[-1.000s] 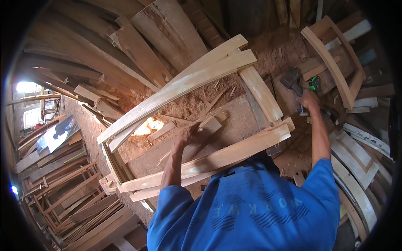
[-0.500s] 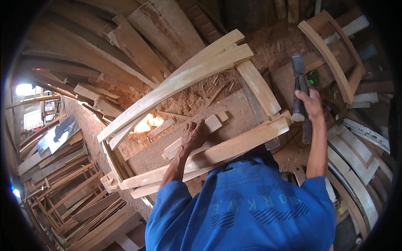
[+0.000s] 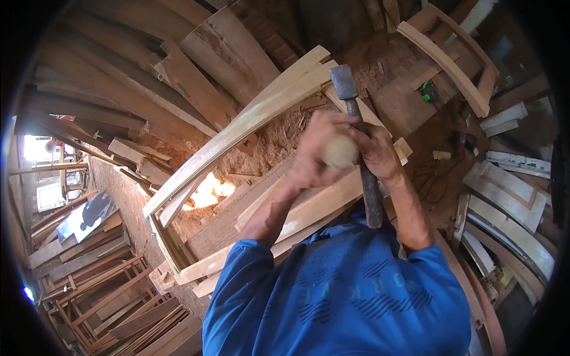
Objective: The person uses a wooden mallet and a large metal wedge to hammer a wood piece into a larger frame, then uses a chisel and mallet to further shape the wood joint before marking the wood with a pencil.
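Note:
My right hand [image 3: 380, 153] is closed round the dark handle of a hammer [image 3: 371, 199], whose blunt grey head [image 3: 344, 82] points away from me. Against it, my left hand [image 3: 314, 145] curls round a tool with a round pale end [image 3: 339, 152]. That end faces up; the rest of the tool is hidden, and motion smears the left fingers. Both hands are over a curved wooden frame [image 3: 237, 127], above its near rail [image 3: 320, 210]. Inside the frame, the wooden block is mostly covered by my left forearm.
Wood shavings [image 3: 276, 139] and planks [image 3: 199, 83] lie around and beyond the frame. A green-and-black tape measure [image 3: 427, 92] and another curved frame [image 3: 442, 65] are at the far right. White-painted curved pieces [image 3: 504, 219] stand at right. Stacked wooden strips [image 3: 98, 279] fill the left.
My left hand has left the wooden block and risen to the tool with the pale end. My right hand has swung left with the hammer, so both hands now meet above the frame.

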Demonstrator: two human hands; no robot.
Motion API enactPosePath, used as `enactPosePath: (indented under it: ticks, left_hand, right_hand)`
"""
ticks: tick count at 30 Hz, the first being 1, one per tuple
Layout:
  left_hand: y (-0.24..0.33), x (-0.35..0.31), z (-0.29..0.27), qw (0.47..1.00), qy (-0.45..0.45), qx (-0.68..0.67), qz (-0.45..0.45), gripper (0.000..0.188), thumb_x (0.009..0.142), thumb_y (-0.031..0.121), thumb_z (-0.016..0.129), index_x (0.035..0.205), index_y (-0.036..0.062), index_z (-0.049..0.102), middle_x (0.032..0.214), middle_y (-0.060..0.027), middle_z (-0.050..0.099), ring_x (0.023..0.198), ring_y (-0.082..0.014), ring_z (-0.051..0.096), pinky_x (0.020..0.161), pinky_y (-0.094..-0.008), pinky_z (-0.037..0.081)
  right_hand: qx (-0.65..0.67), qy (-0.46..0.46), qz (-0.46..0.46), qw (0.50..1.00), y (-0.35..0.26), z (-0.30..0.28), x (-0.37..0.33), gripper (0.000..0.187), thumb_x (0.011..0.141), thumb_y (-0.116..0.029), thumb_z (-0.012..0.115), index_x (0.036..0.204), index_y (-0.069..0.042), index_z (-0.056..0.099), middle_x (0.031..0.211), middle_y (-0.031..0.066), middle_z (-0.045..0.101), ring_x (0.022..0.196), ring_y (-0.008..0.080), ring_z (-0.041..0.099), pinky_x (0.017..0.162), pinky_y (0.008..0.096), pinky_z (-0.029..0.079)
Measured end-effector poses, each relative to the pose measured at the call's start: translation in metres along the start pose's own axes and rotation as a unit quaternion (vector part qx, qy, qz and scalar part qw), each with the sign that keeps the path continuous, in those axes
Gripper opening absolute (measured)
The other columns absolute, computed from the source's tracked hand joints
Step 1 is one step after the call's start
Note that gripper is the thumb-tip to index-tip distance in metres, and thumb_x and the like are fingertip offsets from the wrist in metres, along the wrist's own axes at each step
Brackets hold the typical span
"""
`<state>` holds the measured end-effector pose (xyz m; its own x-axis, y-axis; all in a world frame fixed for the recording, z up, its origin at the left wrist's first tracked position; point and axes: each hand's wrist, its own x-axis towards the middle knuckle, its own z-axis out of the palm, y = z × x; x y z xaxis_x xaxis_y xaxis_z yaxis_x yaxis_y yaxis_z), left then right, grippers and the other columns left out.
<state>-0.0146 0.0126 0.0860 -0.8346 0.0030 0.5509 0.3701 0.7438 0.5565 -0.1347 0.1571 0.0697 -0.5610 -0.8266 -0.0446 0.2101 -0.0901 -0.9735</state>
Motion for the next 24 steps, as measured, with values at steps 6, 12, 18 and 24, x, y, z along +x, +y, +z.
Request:
enactPosePath:
  ticks: [6,12,18,24]
  left_hand:
    - [-0.039,-0.049,0.013,0.832,0.251,-0.363,-0.337,0.022,0.085,0.008,0.073,0.099,0.0058,0.056,0.086,0.0000,0.059,0.077,-0.0079,0.059,0.066,-0.0241,0.049]
    - [-0.061,-0.057,0.036,0.873,0.200,-0.311,-0.318,0.031,0.084,0.007,0.076,0.098,0.0082,0.048,0.078,0.0023,0.051,0.072,-0.0089,0.051,0.068,-0.0257,0.047]
    - [-0.080,-0.069,0.044,0.914,0.209,-0.141,-0.318,0.024,0.084,0.007,0.076,0.094,0.0064,0.054,0.080,-0.0003,0.055,0.073,-0.0115,0.052,0.068,-0.0273,0.045]
    - [-0.087,-0.075,0.041,0.922,0.193,-0.158,-0.297,0.019,0.083,0.007,0.076,0.085,0.0055,0.057,0.077,-0.0027,0.056,0.073,-0.0117,0.052,0.068,-0.0279,0.045]
  right_hand:
    - [-0.227,0.098,-0.149,0.957,-0.070,0.007,-0.031,0.033,0.093,-0.032,0.072,0.097,0.001,0.067,0.075,0.0039,0.063,0.069,0.0123,0.061,0.065,0.0288,0.050]
    - [-0.255,0.036,-0.348,0.901,-0.117,0.008,-0.048,0.017,0.099,-0.013,0.064,0.100,0.003,0.059,0.082,0.0084,0.063,0.069,0.0157,0.061,0.068,0.0298,0.051]
    - [-0.194,0.061,-0.421,0.884,-0.109,0.018,-0.059,0.028,0.101,-0.020,0.066,0.101,0.003,0.050,0.076,0.0073,0.056,0.065,0.0163,0.055,0.060,0.0327,0.051]
    - [-0.169,0.078,-0.444,0.877,-0.109,0.021,-0.054,0.033,0.100,-0.024,0.069,0.107,0.002,0.049,0.076,0.0066,0.056,0.065,0.0166,0.055,0.061,0.0334,0.053]
